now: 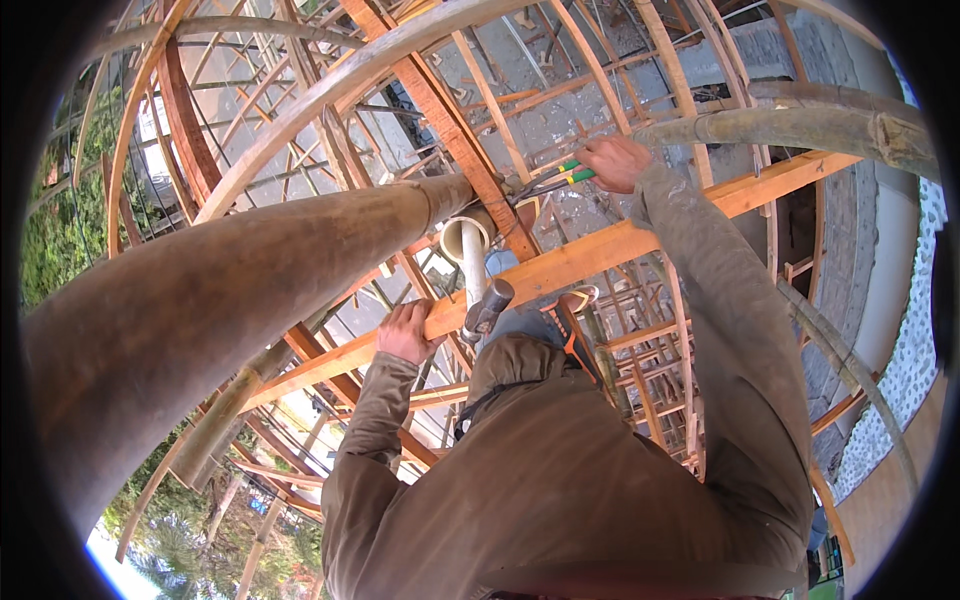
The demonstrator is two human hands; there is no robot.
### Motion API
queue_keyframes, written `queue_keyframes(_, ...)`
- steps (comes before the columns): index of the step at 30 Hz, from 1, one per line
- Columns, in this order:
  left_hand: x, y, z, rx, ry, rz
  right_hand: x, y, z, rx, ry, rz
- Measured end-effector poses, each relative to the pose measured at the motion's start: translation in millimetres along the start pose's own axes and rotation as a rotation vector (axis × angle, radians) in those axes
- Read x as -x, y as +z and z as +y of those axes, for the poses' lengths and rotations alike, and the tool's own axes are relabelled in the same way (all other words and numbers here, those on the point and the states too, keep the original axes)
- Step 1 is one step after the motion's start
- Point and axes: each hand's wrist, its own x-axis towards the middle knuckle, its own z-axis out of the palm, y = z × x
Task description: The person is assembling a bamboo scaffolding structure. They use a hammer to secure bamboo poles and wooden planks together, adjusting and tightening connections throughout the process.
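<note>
My right hand (613,163) is closed round the green handles of a pair of pliers (553,183). The jaws reach in where a reddish timber (440,95) meets a thick bamboo pole (250,240); what they bite on is too small to tell. My left hand (405,332) grips a long orange-brown timber beam (590,250) that crosses in front of my body, its fingers curled over the top edge. Beside that hand, near my waist, is a hammer (488,309) with a dark head. An orange-and-black tool (572,342) hangs by my hip.
Scaffolding of timbers and bamboo surrounds me, with a concrete floor (600,110) far below. A curved bamboo pole (800,130) runs above my right arm. A pale open-ended tube (465,238) stands under the joint. Trees (60,230) show at left.
</note>
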Motion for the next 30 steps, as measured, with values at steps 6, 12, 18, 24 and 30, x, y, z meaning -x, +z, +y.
queue_keyframes(6, -2, 0, 2, -0.015, 0.012, 0.022, -15, -12, 5, 0.077, -0.066, -0.11)
queue_keyframes(12, -1, 2, -1, -0.013, 0.001, -0.001, -24, -2, -1, -0.028, -0.001, -0.238)
queue_keyframes(18, 1, 3, -5, 0.032, -0.005, -0.054, -20, 4, 1, -0.129, 0.093, -0.32)
queue_keyframes(24, 0, 2, -3, 0.031, -0.026, -0.07, -28, 39, 11, -0.123, -0.093, -0.06)
queue_keyframes(30, 0, -2, 0, 0.029, -0.024, -0.071, -35, 62, 21, -0.205, -0.205, 0.0)
